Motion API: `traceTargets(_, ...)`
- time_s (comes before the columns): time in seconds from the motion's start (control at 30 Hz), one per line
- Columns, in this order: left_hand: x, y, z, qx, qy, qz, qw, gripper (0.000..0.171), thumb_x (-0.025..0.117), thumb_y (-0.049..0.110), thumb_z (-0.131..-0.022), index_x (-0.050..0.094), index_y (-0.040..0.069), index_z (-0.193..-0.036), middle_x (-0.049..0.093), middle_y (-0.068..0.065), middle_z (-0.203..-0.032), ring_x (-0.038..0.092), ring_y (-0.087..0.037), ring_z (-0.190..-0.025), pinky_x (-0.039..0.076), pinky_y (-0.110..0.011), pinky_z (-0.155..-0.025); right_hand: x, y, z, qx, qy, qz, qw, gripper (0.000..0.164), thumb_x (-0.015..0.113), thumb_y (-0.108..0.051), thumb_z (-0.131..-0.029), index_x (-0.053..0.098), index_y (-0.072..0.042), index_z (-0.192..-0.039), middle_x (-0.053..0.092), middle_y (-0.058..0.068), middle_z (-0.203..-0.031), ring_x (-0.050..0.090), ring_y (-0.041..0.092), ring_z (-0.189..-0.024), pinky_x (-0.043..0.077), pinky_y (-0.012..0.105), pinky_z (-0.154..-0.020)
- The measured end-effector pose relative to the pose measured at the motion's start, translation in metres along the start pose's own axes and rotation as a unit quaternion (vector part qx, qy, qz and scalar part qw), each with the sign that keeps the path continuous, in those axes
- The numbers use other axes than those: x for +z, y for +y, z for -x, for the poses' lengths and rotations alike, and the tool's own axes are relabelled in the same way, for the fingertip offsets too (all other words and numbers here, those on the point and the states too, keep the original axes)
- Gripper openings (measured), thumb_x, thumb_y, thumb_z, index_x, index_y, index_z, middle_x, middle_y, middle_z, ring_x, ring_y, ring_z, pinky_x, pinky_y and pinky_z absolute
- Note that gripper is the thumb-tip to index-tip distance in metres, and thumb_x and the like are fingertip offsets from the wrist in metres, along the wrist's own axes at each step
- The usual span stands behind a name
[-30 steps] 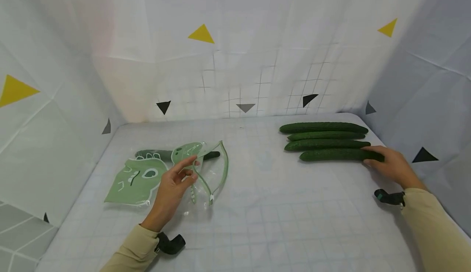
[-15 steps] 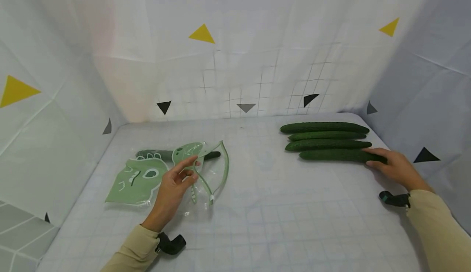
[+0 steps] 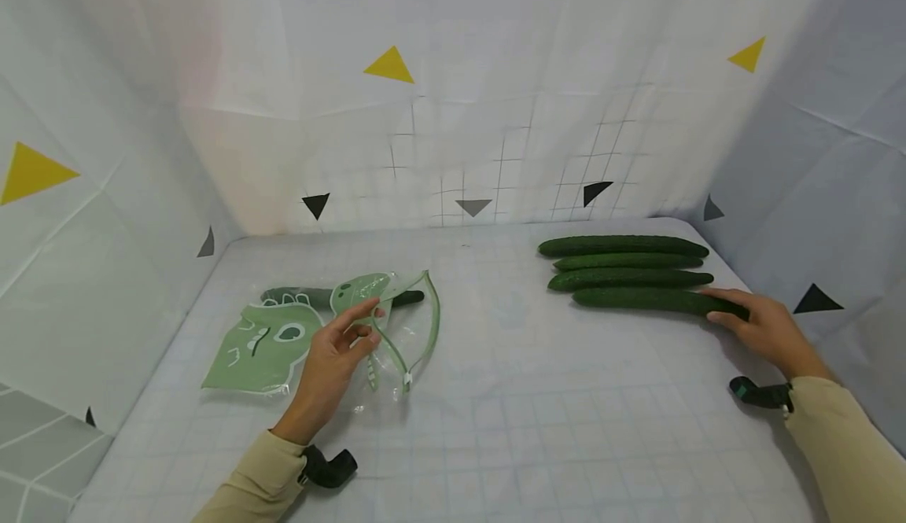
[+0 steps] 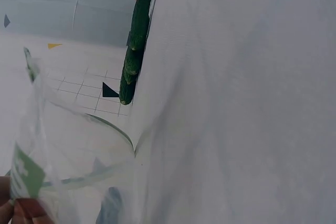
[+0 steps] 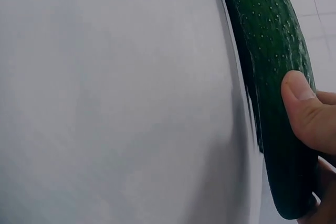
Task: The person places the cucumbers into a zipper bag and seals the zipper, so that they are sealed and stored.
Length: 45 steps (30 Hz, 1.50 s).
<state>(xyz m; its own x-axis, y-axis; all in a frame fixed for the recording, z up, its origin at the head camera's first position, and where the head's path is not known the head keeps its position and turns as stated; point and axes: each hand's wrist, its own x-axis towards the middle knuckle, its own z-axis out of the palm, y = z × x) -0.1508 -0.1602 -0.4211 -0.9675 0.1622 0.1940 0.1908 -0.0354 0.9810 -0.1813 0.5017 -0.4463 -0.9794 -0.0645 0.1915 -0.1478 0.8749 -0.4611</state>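
My left hand pinches the rim of a clear zip bag printed with a green cartoon dinosaur, on the left of the table. The bag's mouth gapes toward the right; a cucumber lies inside, partly hidden by the print. On the right, my right hand grips the right end of the nearest cucumber. In the right wrist view the thumb presses on the bumpy skin of this cucumber, with fingers on its far side. The clear plastic of the bag also shows in the left wrist view.
Behind the held cucumber lie several more cucumbers side by side, the farthest cucumber near the back edge. A white cloth with a faint grid covers the table. White curtains with yellow and dark triangles enclose the back and sides.
My right hand has shifted slightly to the right and toward me along the end of the nearest cucumber, which has tilted slightly. My left hand and the bag stay where they were.
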Motion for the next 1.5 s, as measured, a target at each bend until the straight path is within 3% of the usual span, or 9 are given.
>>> traceTargets(0.27,0.0,-0.001,0.0,0.001,0.004,-0.002,1.0,0.054,0.067,-0.006,-0.099,0.057,0.01,-0.149,0.06,-0.015,-0.139,0.057,-0.025,-0.106,0.052,-0.024,-0.086,0.001,-0.019,0.004,-0.029,0.043,0.03,0.998,0.041,0.075,-0.016,-0.098,0.066,0.0,-0.136,0.06,0.036,-0.132,0.054,0.033,-0.079,0.045,0.05,-0.071)
traceTargets(0.37,0.0,-0.002,-0.001,0.005,0.003,-0.01,0.9999,0.053,0.067,-0.006,-0.098,0.057,0.008,-0.149,0.06,-0.016,-0.138,0.057,-0.025,-0.106,0.052,-0.023,-0.086,0.003,-0.026,0.005,-0.041,0.066,0.038,0.996,0.04,0.077,-0.015,-0.097,0.068,0.001,-0.132,0.067,0.031,-0.119,0.044,0.019,-0.06,0.04,0.038,-0.06)
traceTargets(0.43,0.001,-0.001,-0.001,0.007,0.002,-0.014,0.9999,0.052,0.067,-0.005,-0.099,0.057,0.008,-0.149,0.06,-0.016,-0.138,0.057,-0.025,-0.105,0.052,-0.023,-0.086,0.004,-0.031,0.006,-0.048,0.076,0.042,0.995,0.039,0.076,-0.016,-0.097,0.068,0.001,-0.132,0.069,0.024,-0.097,0.028,0.012,-0.051,0.032,0.033,-0.053)
traceTargets(0.57,0.001,-0.001,0.0,0.008,0.001,-0.019,0.9998,0.052,0.067,-0.003,-0.099,0.057,0.007,-0.149,0.06,-0.016,-0.138,0.057,-0.025,-0.105,0.051,-0.023,-0.087,0.006,-0.04,0.005,-0.066,0.089,0.043,0.993,0.04,0.075,-0.017,-0.098,0.067,0.002,-0.134,0.046,0.002,-0.064,0.022,0.008,-0.046,0.026,0.03,-0.045)
traceTargets(0.8,0.001,-0.001,0.0,0.006,0.0,-0.016,0.9999,0.052,0.069,-0.001,-0.099,0.057,0.01,-0.149,0.06,-0.015,-0.14,0.057,-0.027,-0.107,0.052,-0.025,-0.087,0.013,-0.056,0.001,-0.1,0.118,0.043,0.987,0.04,0.077,-0.013,-0.096,0.068,0.001,-0.132,0.034,-0.006,-0.053,0.022,0.006,-0.043,0.027,0.029,-0.043)
traceTargets(1.03,0.001,-0.002,0.0,0.003,0.0,-0.009,0.9999,0.053,0.07,0.0,-0.099,0.057,0.01,-0.149,0.059,-0.015,-0.141,0.057,-0.027,-0.108,0.052,-0.025,-0.089,0.018,-0.077,-0.001,-0.087,0.112,0.024,0.99,0.041,0.076,-0.012,-0.097,0.067,0.0,-0.134,0.045,-0.001,-0.058,0.026,0.01,-0.043,0.03,0.031,-0.047)
traceTargets(1.2,0.002,-0.001,0.0,0.008,-0.003,-0.031,0.9995,0.053,0.07,0.001,-0.099,0.057,0.011,-0.15,0.06,-0.013,-0.141,0.059,-0.026,-0.108,0.052,-0.025,-0.089,0.022,-0.091,-0.003,-0.089,0.117,0.018,0.989,0.041,0.077,-0.011,-0.096,0.067,0.0,-0.135,0.071,0.024,-0.096,0.027,0.011,-0.042,0.033,0.031,-0.048)
traceTargets(1.27,0.002,-0.001,0.0,0.01,-0.005,-0.044,0.999,0.053,0.07,0.003,-0.1,0.057,0.013,-0.15,0.06,-0.011,-0.141,0.059,-0.025,-0.109,0.052,-0.025,-0.088,0.024,-0.097,-0.005,-0.091,0.117,0.014,0.989,0.041,0.077,-0.011,-0.096,0.067,-0.001,-0.135,0.069,0.03,-0.113,0.027,0.01,-0.042,0.033,0.031,-0.049)
traceTargets(1.5,0.002,0.0,0.002,0.017,-0.008,-0.05,0.9986,0.053,0.07,0.005,-0.1,0.057,0.014,-0.151,0.06,-0.009,-0.143,0.06,-0.025,-0.111,0.053,-0.026,-0.089,0.033,-0.119,-0.01,-0.107,0.118,0.011,0.987,0.042,0.078,-0.009,-0.094,0.068,0.001,-0.133,0.065,0.032,-0.125,0.026,0.009,-0.043,0.035,0.032,-0.05)
